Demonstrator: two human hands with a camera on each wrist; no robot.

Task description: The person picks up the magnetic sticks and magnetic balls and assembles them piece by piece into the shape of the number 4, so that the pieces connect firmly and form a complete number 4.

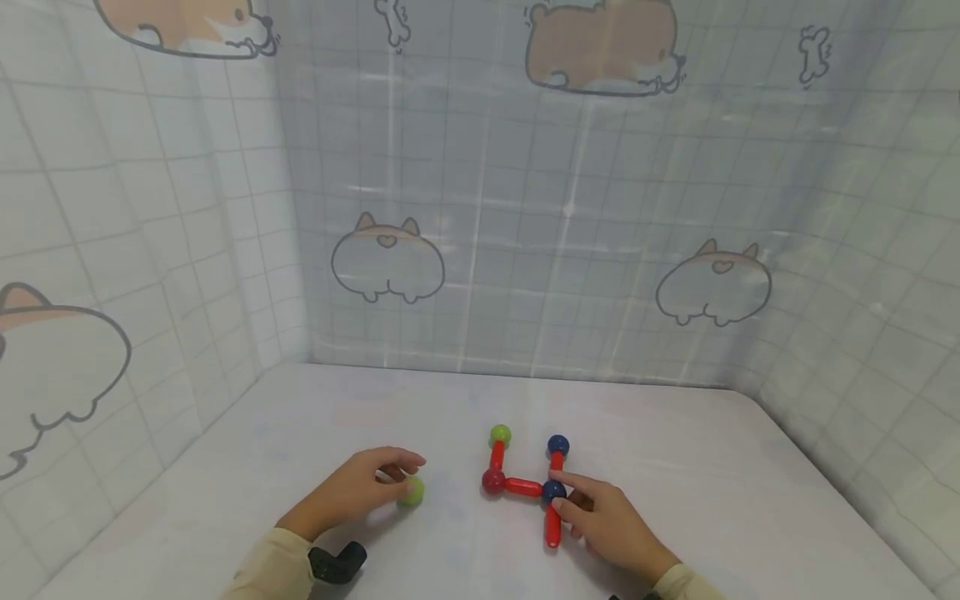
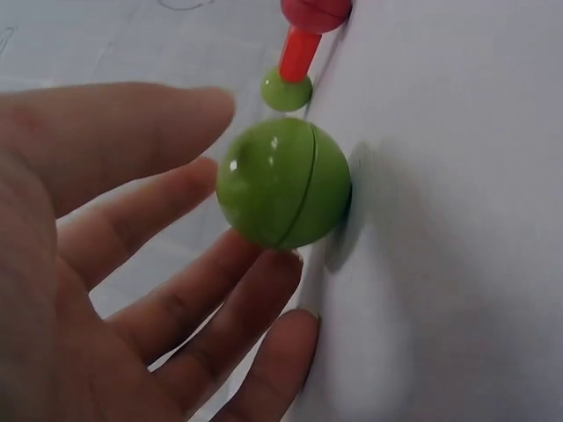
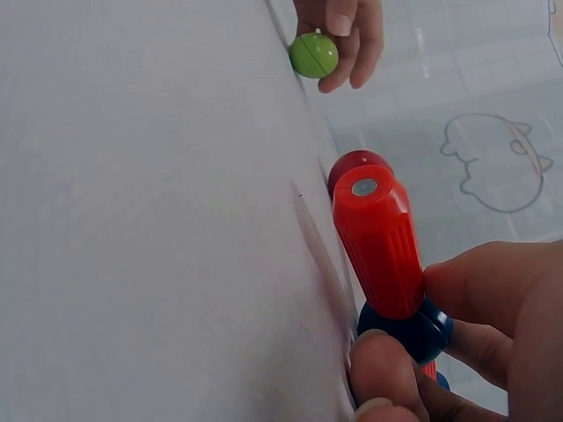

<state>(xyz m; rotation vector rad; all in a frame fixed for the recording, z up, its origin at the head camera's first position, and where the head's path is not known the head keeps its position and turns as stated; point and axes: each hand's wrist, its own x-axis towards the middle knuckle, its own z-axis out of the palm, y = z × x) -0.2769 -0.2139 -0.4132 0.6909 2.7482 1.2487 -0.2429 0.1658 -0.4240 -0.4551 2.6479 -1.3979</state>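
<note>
On the white table lies a joined figure of red magnetic rods and balls. Its red ball (image 1: pixel 493 481) links to a lime ball (image 1: pixel 500 434) and, by a red rod (image 1: pixel 523 487), to a dark blue ball (image 1: pixel 553 492). Another dark blue ball (image 1: pixel 558 446) tops the right side; a red rod (image 3: pixel 380 242) with a bare metal end points toward the person. My right hand (image 1: pixel 611 521) pinches the middle dark blue ball between thumb and fingers. My left hand (image 1: pixel 360 487), fingers spread and loosely bent, is beside a loose green ball (image 2: pixel 283 183); contact is unclear.
White gridded curtains with cartoon dogs (image 1: pixel 387 262) enclose the table (image 1: pixel 675 442) at the back and both sides. A black strap piece (image 1: pixel 337 563) sits at the left wrist. The loose green ball lies left of the joined figure.
</note>
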